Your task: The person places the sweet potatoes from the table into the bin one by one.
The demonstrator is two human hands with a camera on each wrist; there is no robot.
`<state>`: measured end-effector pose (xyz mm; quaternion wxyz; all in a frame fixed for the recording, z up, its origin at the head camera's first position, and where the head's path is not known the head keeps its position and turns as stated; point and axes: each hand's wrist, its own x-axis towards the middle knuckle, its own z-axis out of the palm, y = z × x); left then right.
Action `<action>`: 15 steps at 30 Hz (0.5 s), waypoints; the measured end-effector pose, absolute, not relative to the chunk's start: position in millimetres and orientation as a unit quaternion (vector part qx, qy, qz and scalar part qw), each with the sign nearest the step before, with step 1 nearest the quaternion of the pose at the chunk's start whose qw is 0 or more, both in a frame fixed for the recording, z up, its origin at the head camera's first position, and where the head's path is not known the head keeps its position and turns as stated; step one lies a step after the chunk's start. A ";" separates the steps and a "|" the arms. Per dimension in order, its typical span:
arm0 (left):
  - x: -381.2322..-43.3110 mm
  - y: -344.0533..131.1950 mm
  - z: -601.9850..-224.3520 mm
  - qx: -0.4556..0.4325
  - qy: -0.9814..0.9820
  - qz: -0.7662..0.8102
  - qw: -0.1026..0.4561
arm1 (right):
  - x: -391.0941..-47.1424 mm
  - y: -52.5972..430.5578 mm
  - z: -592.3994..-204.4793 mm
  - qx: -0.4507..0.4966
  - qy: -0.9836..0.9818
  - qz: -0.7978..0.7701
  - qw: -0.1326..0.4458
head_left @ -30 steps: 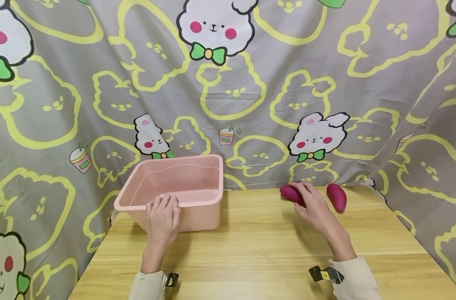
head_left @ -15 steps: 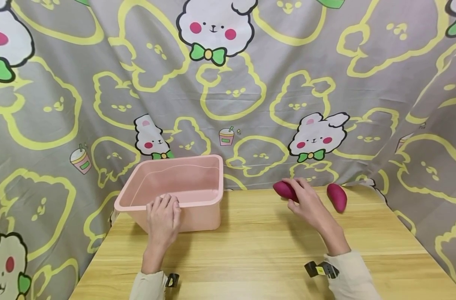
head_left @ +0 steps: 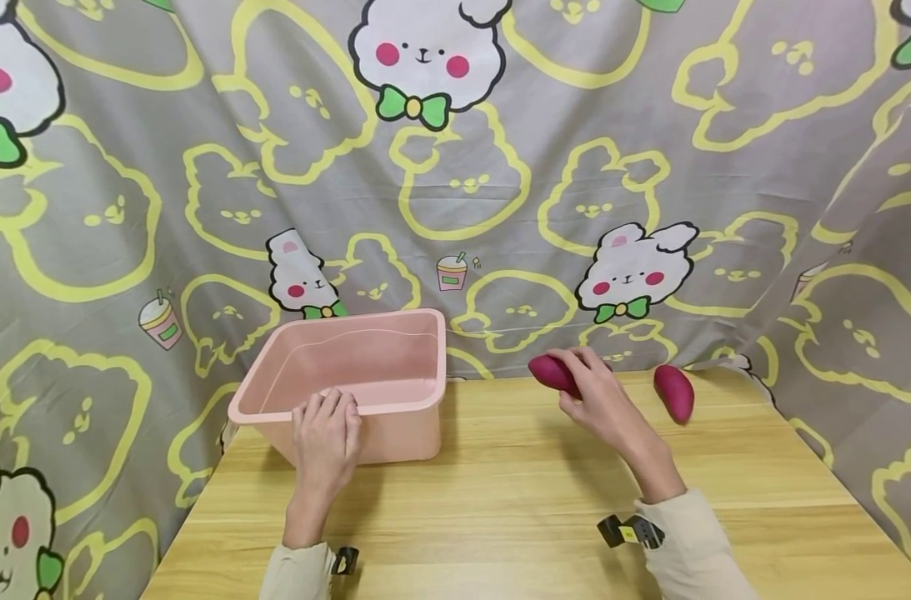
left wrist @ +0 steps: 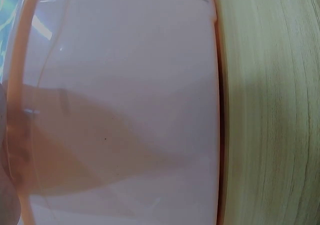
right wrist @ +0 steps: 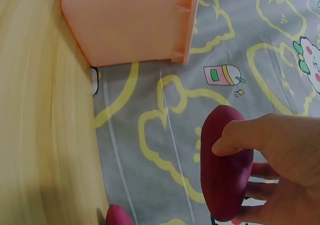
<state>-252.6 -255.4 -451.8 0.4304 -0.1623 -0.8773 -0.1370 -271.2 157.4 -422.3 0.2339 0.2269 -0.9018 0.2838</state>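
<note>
My left hand (head_left: 326, 437) grips the near rim of a pink plastic bin (head_left: 395, 433), its fingers curled over the edge. Close up in the left wrist view is the bin's outer wall (left wrist: 130, 65), with only a sliver of the hand at the left border. My right hand (head_left: 601, 400) holds a purple-red sweet potato (head_left: 553, 374) between thumb and fingers, above the table. The right wrist view shows the thumb across this sweet potato (right wrist: 225, 175). A second sweet potato (head_left: 674, 393) lies on the table to the right of that hand.
The bin stands at the back left of a wooden table (head_left: 500, 492). A grey curtain (head_left: 493, 233) with yellow bear outlines hangs behind the table and along both sides. Bare wood lies between the bin and the right hand.
My right hand has lifted the sweet potato and moved it left, towards the bin. The left hand stays on the rim, and the second sweet potato has not moved.
</note>
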 end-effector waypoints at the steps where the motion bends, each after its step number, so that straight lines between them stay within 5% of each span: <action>1: -252.7 -255.6 -452.1 -0.162 -0.877 -0.138 0.430 | -271.2 156.2 -421.2 0.227 -0.902 0.284 0.232; 15: -252.6 -255.2 -452.1 -0.161 -0.875 -0.136 0.436 | -272.7 142.7 -410.3 0.244 -0.892 0.294 0.243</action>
